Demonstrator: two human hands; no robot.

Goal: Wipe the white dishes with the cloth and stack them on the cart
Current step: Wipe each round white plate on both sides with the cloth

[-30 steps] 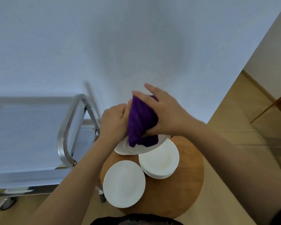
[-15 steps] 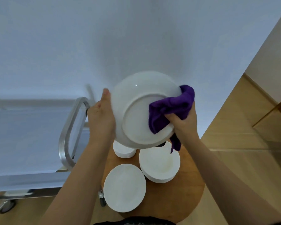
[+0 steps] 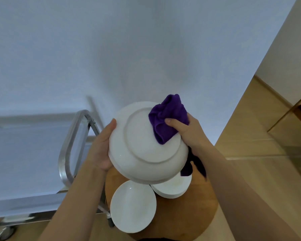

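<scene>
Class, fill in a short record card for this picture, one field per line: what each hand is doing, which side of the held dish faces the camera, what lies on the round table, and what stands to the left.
Left hand: grips the rim of the white dish
Right hand: presses the purple cloth on the dish
Dish side showing: underside, foot ring visible
Round wooden table: one white plate, one stack of plates
Left of table: metal cart, no dishes visible on it
</scene>
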